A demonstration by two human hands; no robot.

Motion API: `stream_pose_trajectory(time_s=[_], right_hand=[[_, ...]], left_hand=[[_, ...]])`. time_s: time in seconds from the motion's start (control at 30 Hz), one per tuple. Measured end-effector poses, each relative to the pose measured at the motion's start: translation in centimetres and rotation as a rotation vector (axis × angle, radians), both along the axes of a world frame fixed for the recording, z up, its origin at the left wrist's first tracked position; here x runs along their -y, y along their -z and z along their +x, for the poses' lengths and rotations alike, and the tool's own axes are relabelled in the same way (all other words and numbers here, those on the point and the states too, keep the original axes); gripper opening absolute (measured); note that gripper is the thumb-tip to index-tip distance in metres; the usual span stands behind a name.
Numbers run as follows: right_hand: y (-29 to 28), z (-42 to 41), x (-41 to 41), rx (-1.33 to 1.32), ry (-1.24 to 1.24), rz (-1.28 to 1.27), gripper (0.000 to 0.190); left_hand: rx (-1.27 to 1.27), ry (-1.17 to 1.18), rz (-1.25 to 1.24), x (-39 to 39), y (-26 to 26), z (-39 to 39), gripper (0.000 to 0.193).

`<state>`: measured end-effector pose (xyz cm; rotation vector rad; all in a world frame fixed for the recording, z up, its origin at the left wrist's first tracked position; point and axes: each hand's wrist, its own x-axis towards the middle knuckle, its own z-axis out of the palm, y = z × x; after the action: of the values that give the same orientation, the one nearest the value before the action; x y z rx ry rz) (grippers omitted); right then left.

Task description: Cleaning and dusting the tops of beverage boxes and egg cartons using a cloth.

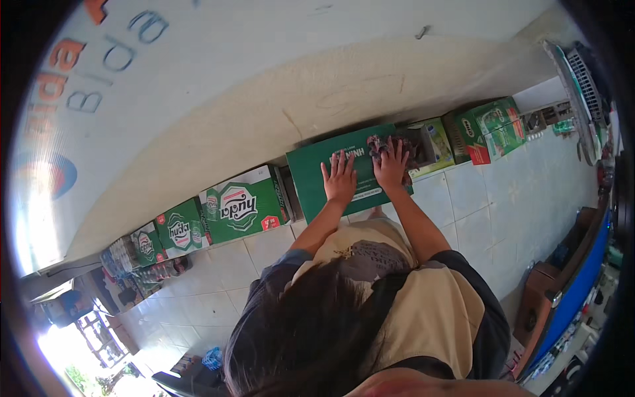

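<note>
A dark green cardboard box (312, 181) with pale print lies in front of me against the wall. My left hand (340, 176) rests flat on its top, fingers spread. On the box's right part, my right hand (391, 166) lies over a dark reddish leafy bunch (377, 144), fingers apart; whether it grips any leaves cannot be told. More of the bunch shows to the right of that hand, beside an open grey box (421, 144).
Green Huda beer cartons (240, 206) line the wall to the left, with bottle packs (158, 270) beyond. A yellow-green carton (439, 144) and green Milo cartons (491, 129) stand right. Wooden furniture with a blue top (570, 297) is at far right. The floor is tiled (476, 198).
</note>
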<state>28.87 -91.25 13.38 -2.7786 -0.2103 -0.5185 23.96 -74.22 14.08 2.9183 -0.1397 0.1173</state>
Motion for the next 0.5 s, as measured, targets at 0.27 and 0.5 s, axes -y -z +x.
stream_pose_trajectory(time_s=[0.27, 0.5], right_hand=[[-1.6, -4.5, -12.5, -0.264, -0.619, 0.054, 0.033], [-0.8, -4.2, -5.8, -0.209, -0.445, -0.017, 0.022]], left_hand=[[-0.112, -0.297, -0.069, -10.5, 0.9, -5.3, 0.063], [-0.025, -0.381, 0.095, -5.2, 0.5, -5.3, 0.062]])
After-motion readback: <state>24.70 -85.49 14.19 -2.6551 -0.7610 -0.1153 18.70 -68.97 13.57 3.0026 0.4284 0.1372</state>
